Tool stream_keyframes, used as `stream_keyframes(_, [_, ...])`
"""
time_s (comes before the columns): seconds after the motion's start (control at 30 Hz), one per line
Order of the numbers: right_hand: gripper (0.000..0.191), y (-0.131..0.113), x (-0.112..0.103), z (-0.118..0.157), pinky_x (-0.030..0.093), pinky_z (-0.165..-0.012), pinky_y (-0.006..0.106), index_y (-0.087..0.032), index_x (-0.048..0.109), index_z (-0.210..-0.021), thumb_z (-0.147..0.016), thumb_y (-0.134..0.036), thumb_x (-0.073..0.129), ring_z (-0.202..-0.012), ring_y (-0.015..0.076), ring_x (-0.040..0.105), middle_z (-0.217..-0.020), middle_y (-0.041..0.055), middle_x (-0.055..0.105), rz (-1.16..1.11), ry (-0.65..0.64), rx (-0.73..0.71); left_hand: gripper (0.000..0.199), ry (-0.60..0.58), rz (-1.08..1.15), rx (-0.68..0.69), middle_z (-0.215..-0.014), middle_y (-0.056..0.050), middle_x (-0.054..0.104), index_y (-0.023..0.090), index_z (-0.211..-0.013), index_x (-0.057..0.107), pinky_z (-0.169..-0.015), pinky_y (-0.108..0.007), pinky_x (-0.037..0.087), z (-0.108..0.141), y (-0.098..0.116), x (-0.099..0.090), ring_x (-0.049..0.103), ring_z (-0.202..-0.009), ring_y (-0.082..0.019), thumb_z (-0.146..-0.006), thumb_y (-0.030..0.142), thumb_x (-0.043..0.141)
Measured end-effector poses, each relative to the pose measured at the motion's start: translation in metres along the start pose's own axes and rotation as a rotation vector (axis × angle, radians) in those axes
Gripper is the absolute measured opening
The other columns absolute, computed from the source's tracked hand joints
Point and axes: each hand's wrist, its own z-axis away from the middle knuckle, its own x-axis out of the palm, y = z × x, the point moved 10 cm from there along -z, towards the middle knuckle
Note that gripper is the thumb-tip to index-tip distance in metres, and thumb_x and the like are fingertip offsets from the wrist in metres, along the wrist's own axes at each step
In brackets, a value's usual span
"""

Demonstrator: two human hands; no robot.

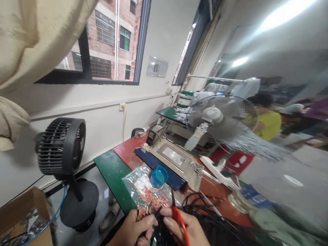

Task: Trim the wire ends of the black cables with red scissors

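At the bottom centre, my left hand (pixel 139 228) is closed on some thin black wires. My right hand (pixel 183 225) is beside it, with its fingers bent around a red-handled tool (pixel 181 222) whose dark narrow tip points up. The fingertips of both hands are close together over the wires. A bundle of black wires (pixel 220 222) spreads to the right of my right hand. Just beyond the hands lies a clear plastic bag (pixel 138 186) with many small red and yellow pieces, and a blue round container (pixel 159 176) stands on it.
A dark blue bar and a beige device (pixel 164 150) lie on the red and green table (pixel 110 171). A white power strip (pixel 217 172) and a tape roll (pixel 239 201) are right. Fans stand left and beyond the table. A cardboard box (pixel 41 205) is lower left. A person in yellow (pixel 269 124) sits farther off.
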Motion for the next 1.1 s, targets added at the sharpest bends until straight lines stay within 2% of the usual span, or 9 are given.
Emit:
stream_keyframes(0.1, [0.043,0.000,0.032,-0.021,0.028,-0.041,0.019,-0.014,0.067,-0.070,-0.062,-0.056,0.068,-0.040,0.0070,0.037,-0.044,-0.0047,0.046,-0.182,-0.129,0.070,0.049,0.008,-0.053,0.058,-0.044,0.009,0.042,0.014,-0.073,0.054,-0.032,-0.020,0.010,0.004,0.002,-0.008,0.025,-0.029,-0.001,-0.061,0.062,0.062])
stream_keyframes(0.23, [0.041,-0.001,0.036,-0.032,0.020,-0.041,0.020,-0.014,0.064,-0.064,-0.059,-0.053,0.072,-0.041,0.0055,0.031,-0.044,-0.0066,0.039,-0.180,-0.190,0.063,0.054,0.069,0.017,0.063,-0.043,0.006,0.047,0.012,-0.073,0.057,-0.033,-0.020,0.017,0.000,-0.011,-0.024,0.032,-0.029,-0.003,-0.060,0.064,0.061])
stream_keyframes(0.4, [0.045,0.004,0.020,-0.032,0.021,-0.044,0.022,-0.015,0.054,-0.053,-0.061,-0.057,0.069,-0.042,0.0066,0.030,-0.043,-0.0058,0.037,-0.094,-0.162,0.029,0.045,0.490,0.448,0.097,-0.073,-0.008,0.067,0.013,-0.080,0.058,-0.058,-0.026,0.047,0.004,-0.024,-0.073,0.062,-0.061,-0.015,-0.063,0.054,0.067])
stream_keyframes(0.5, [0.045,0.007,0.009,-0.029,0.022,-0.044,0.023,-0.016,0.053,-0.051,-0.063,-0.058,0.066,-0.043,0.0069,0.027,-0.044,-0.0064,0.033,-0.077,-0.089,-0.005,0.037,0.665,0.380,0.268,-0.075,-0.008,0.067,0.013,-0.082,0.059,-0.054,-0.021,0.043,0.021,0.001,-0.087,0.060,-0.064,-0.013,-0.068,0.046,0.067])
stream_keyframes(0.57, [0.041,0.006,0.008,-0.028,0.027,-0.045,0.023,-0.016,0.057,-0.051,-0.063,-0.053,0.068,-0.044,0.0079,0.031,-0.045,-0.0050,0.038,-0.064,-0.073,-0.046,0.037,0.624,0.098,0.393,-0.077,-0.007,0.067,0.012,-0.082,0.062,-0.040,-0.018,0.029,0.025,0.032,-0.072,0.052,-0.053,-0.008,-0.073,0.048,0.060])
stream_keyframes(0.6, [0.038,0.006,0.009,-0.028,0.030,-0.047,0.023,-0.016,0.059,-0.052,-0.062,-0.051,0.069,-0.046,0.0092,0.036,-0.046,-0.0034,0.043,-0.066,-0.074,-0.059,0.038,0.578,-0.004,0.354,-0.075,-0.006,0.067,0.012,-0.080,0.064,-0.037,-0.019,0.023,0.021,0.035,-0.061,0.041,-0.041,-0.004,-0.073,0.049,0.060])
stream_keyframes(0.77, [0.026,0.017,0.023,-0.029,0.043,-0.056,0.027,-0.018,0.066,-0.063,-0.063,-0.043,0.072,-0.054,0.0171,0.056,-0.056,0.0022,0.062,-0.212,-0.151,-0.019,0.039,0.206,-0.102,0.292,-0.056,-0.003,0.062,0.010,-0.073,0.066,-0.051,-0.023,0.039,-0.011,0.030,-0.003,0.051,-0.046,-0.010,-0.059,0.046,0.072])
stream_keyframes(0.9, [0.026,0.022,0.021,-0.032,0.044,-0.057,0.027,-0.018,0.064,-0.061,-0.065,-0.043,0.071,-0.054,0.0173,0.056,-0.054,0.0019,0.061,-0.223,-0.171,-0.034,0.042,0.218,-0.068,0.218,-0.039,0.003,0.047,0.012,-0.056,0.060,-0.037,-0.021,0.023,-0.018,0.021,-0.003,0.035,-0.033,-0.005,-0.055,0.053,0.071])
stream_keyframes(1.1, [0.038,0.035,-0.009,-0.038,0.032,-0.042,0.021,-0.017,0.063,-0.062,-0.067,-0.054,0.064,-0.042,0.0103,0.040,-0.044,-0.0034,0.046,-0.117,0.011,0.004,0.047,0.326,0.027,0.095,-0.052,0.002,0.053,0.012,-0.074,0.059,-0.036,-0.020,0.009,-0.012,0.025,-0.019,0.032,-0.037,-0.002,-0.052,0.051,0.074])
